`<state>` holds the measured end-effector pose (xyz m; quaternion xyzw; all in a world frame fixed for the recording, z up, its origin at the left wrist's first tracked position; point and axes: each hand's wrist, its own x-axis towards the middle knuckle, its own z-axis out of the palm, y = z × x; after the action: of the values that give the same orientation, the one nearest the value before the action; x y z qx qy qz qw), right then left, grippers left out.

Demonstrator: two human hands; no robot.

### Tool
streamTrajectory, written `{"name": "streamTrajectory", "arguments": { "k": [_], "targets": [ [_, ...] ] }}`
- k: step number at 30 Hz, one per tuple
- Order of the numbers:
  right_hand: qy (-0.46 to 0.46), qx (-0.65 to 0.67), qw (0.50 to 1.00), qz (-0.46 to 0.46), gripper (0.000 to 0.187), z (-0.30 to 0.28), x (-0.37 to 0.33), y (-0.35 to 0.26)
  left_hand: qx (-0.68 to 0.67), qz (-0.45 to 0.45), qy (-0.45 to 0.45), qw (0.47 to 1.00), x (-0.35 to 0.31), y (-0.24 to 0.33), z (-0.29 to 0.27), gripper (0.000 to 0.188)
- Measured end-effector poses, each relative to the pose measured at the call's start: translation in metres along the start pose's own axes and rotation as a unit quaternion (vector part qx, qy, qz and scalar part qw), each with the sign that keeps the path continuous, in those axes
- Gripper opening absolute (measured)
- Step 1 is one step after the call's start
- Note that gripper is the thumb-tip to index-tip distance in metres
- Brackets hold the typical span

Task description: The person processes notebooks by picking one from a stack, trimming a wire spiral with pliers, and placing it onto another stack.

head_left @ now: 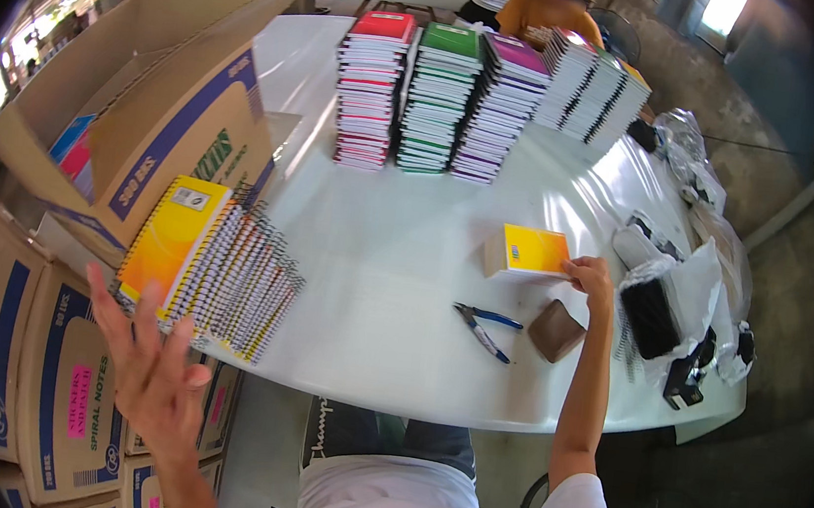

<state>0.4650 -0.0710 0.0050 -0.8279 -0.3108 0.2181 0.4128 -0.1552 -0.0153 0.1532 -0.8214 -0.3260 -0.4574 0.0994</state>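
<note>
Yellow covers mark both places the hands are working: the right hand [590, 274] rests its fingertips on the right edge of a small stack of yellow notebooks [526, 253] lying flat toward the right middle of the white table [378, 251], touching it rather than clamped around it, while the left hand [152, 366] hangs spread open and empty in the air at the near left, just in front of a slanted pile of spiral notebooks [212, 268] with a yellow one on top. That pile leans and fans out toward the near table edge, and it looks the likeliest thing to go wrong: a knock from the open left hand, or a tug on one book, could send it sliding off onto the cardboard cartons [29, 353] stacked below. The wire spirals may also snag on each other if one book is pulled free. On the right, the small stack is steadied from one side only, so a push could skew it across the glossy surface. Near it lie blue-handled pliers [486, 326] and a brown wallet-like pouch [557, 330], both in the path of the right forearm. At the far side stand tall stacks of notebooks [433, 98] topped red, green and purple, with another stack tipped over beside them. An open carton [173, 120] crowds the left, and crumpled plastic wrap [692, 284] clutters the right end.
</note>
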Motion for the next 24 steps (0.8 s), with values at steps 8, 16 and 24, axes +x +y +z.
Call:
{"name": "streamTrajectory", "arguments": {
  "k": [8, 16, 24],
  "targets": [
    [0.12, -0.023, 0.986, -0.117, 0.015, 0.005, -0.017, 0.005, -0.167, -0.005, -0.1, 0.981, 0.013, 0.058, 0.078, 0.042],
    [-0.107, 0.362, 0.907, -0.187, 0.019, 0.101, -0.175, -0.064, -0.529, -0.311, -0.214, 0.76, -0.023, 0.082, 0.193, 0.091],
    [-0.196, 0.262, 0.933, -0.147, 0.034, 0.169, -0.222, -0.038, -0.606, -0.308, -0.258, 0.687, -0.058, 0.075, 0.211, 0.099]
  ]
}}
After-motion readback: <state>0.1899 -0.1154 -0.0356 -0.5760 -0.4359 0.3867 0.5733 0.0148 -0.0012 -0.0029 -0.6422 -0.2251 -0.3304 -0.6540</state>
